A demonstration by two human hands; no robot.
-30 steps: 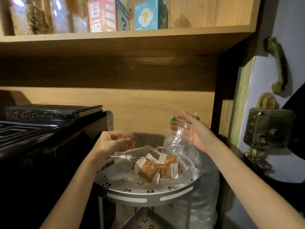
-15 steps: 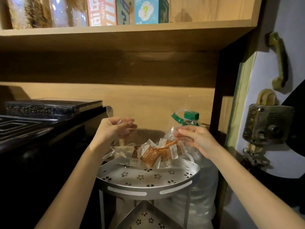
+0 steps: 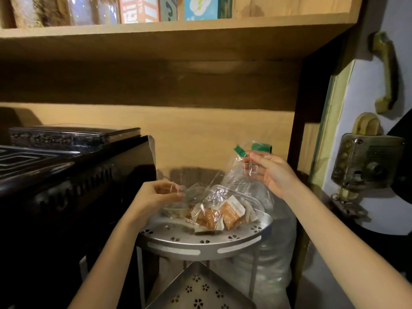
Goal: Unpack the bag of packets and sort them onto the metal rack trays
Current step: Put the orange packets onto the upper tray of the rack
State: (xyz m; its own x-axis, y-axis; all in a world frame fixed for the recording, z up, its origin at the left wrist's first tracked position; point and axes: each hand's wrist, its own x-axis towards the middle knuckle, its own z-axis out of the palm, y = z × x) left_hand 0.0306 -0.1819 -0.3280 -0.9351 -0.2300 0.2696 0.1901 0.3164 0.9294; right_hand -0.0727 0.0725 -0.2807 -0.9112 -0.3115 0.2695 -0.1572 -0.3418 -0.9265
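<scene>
**Bag of packets on top rack tray**

Surroundings: black appliance (image 3: pixel 66 186) close on the left; big water jug (image 3: pixel 267 253) with green cap (image 3: pixel 260 147) behind the rack; wooden shelf (image 3: pixel 174 34) overhead with boxes.

Clear plastic bag (image 3: pixel 214 192), crinkled, rests on the upper metal tray (image 3: pixel 200 247). Orange-and-white packets (image 3: pixel 223 215) inside. Left hand (image 3: pixel 156 195) pinches the bag's left edge; right hand (image 3: pixel 274 172) pinches its raised top. Lower tray (image 3: pixel 200 291) beneath.

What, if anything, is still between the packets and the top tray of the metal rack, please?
Only the clear plastic bag. The orange packets lie inside it, and the bag rests on the top tray. The left hand pinches its left edge and the right hand holds its other end up. Nothing else visible blocks the tray.
</scene>
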